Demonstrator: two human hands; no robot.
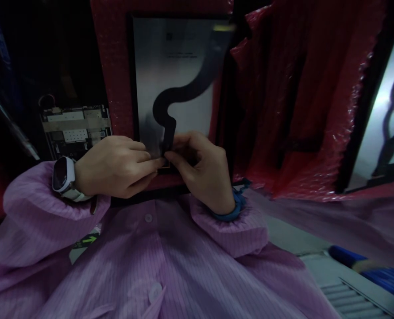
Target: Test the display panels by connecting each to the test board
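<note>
A flat display panel (190, 115) with a silvery back and black edges lies on red bubble wrap in front of me. Across it winds a black flex cable (180, 94), with a yellow strip at its far end. My right hand (203, 170) pinches the near end of this cable between thumb and fingers, at the panel's lower edge. From the left, my left hand (120, 166) reaches to the same spot, its index fingertip pressed at the cable end and the other fingers curled. The fingertips hide the exact point of contact.
Left of the panel is an opened device with a circuit board (75, 126). Red bubble wrap (303, 110) covers the right side, where another panel (383, 115) with a dark cable lies. A blue-handled object (366, 268) is at lower right.
</note>
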